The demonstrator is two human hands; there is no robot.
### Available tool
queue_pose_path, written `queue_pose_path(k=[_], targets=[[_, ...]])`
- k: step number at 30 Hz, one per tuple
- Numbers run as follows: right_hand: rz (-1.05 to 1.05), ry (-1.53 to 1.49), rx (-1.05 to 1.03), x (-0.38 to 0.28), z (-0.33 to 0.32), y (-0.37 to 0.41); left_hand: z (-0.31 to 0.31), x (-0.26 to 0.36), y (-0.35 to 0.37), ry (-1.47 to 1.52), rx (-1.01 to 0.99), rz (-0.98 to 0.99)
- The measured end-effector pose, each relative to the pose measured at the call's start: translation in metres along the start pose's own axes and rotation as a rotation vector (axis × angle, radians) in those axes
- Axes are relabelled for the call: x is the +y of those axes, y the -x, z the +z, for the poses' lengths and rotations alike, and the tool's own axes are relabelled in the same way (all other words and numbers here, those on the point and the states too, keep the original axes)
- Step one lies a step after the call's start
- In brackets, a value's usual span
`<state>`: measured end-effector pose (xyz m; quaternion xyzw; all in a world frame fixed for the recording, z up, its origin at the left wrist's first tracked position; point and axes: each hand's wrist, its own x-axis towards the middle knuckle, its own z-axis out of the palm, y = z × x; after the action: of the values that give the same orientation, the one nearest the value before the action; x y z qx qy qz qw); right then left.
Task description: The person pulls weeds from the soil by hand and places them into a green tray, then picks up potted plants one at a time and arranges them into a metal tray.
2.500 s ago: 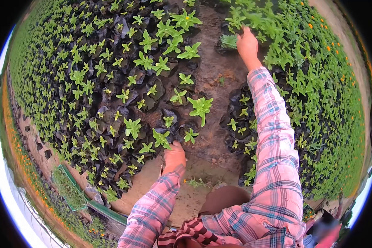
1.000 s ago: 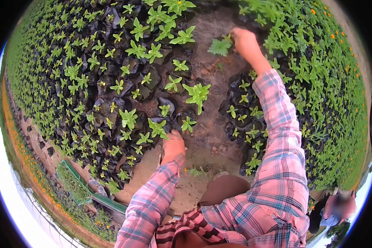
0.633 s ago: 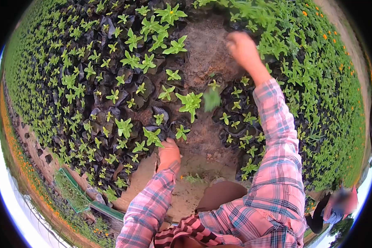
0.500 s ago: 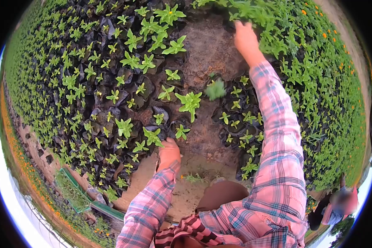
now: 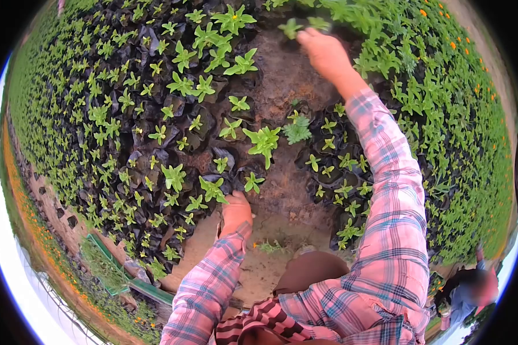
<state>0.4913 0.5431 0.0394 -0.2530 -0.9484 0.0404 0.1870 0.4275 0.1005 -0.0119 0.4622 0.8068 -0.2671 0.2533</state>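
My right hand (image 5: 326,56) reaches to the upper middle, fingers closed at a small green seedling (image 5: 290,27) over bare soil; what lies between the fingertips is hard to make out. My left hand (image 5: 236,211) rests low at the edge of the black-bagged plants, beside a leafy seedling (image 5: 213,188), its fingers closed and their tips hidden. A larger light-green plant (image 5: 263,142) stands between the hands, and a feathery plant (image 5: 297,130) is just right of it.
Many seedlings in black bags (image 5: 138,123) fill the left side. Taller greenery with orange flowers (image 5: 454,46) lies right. Brown soil (image 5: 282,72) runs down the middle. A green crate (image 5: 106,259) sits lower left. Another person (image 5: 469,293) is at the lower right edge.
My right hand has moved left from the dense greenery over the soil, with a seedling now at its fingertips. The feathery plant looks sharper. My left hand has barely moved.
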Motion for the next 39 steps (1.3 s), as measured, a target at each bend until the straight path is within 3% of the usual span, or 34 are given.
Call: queue_pose_path(k=[5, 7, 8, 11, 15, 18, 20, 23, 30, 33, 35, 39], targets=[[-0.240, 0.006, -0.102, -0.003, 0.032, -0.013, -0.002, -0.001, -0.004, 0.038, -0.035, 0.001], [0.122, -0.212, 0.197, 0.000, 0.030, -0.012, 0.006, 0.000, -0.006, -0.031, -0.039, 0.013], [0.236, -0.163, 0.276, 0.011, 0.028, -0.013, 0.006, 0.000, -0.005, -0.026, -0.042, 0.008], [0.513, 0.082, 0.239, 0.039, 0.033, -0.018, 0.001, 0.001, -0.001, -0.022, 0.007, 0.013], [0.567, 0.130, 0.060, 0.060, 0.043, -0.034, 0.003, 0.000, -0.004, -0.039, -0.013, 0.012], [0.533, 0.081, 0.040, 0.072, 0.054, -0.029, 0.001, 0.001, 0.000, -0.047, 0.010, 0.009], [0.424, 0.049, 0.137, 0.082, 0.058, -0.021, -0.007, 0.003, 0.003, -0.051, 0.011, -0.009], [0.331, -0.046, 0.191, 0.071, 0.032, 0.002, -0.011, 0.004, 0.004, -0.052, -0.022, -0.007], [0.285, -0.299, 0.008, -0.012, -0.039, 0.052, -0.006, 0.004, 0.001, -0.030, -0.012, -0.007], [0.089, -0.443, -0.080, -0.051, -0.069, 0.057, -0.008, 0.002, -0.001, 0.006, -0.020, -0.023], [0.050, -0.707, -0.108, -0.080, -0.083, 0.068, -0.012, 0.003, 0.001, 0.043, -0.032, -0.029], [-0.171, -0.668, -0.112, -0.125, -0.111, 0.099, -0.022, 0.004, 0.002, 0.050, 0.007, -0.081]])
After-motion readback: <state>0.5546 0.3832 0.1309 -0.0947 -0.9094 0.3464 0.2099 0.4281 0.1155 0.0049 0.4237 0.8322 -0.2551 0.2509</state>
